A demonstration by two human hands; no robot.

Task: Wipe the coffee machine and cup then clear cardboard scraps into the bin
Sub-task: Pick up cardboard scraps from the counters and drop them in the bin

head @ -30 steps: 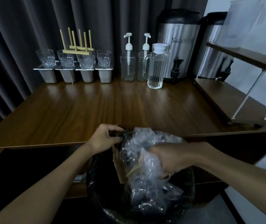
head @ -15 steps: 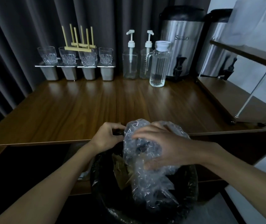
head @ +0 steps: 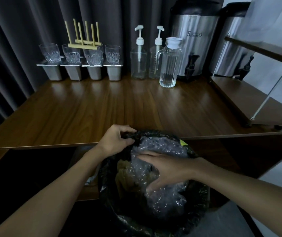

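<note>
A bin lined with a black bag (head: 109, 199) stands below the front edge of the wooden counter (head: 102, 106). My left hand (head: 116, 139) pinches the bag's far rim and holds it up. A crumpled wad of clear bubble wrap (head: 164, 200) fills the bin, with brown cardboard (head: 128, 175) showing beside it. My right hand (head: 167, 168) lies spread on top of the bubble wrap, fingers straight, pressing it down into the bag. Two steel drink urns (head: 195, 40) stand at the back right.
Along the back of the counter stand several glasses on steel tubs (head: 78, 72), a wooden rack (head: 83, 41), two pump bottles (head: 138, 64) and a water jug (head: 169, 65). A raised shelf (head: 249, 98) is on the right. Dark curtains hang behind.
My right hand went from gripping the bubble wrap to lying flat on it, and the wad has sunk lower into the bin. My left hand kept hold of the bag rim.
</note>
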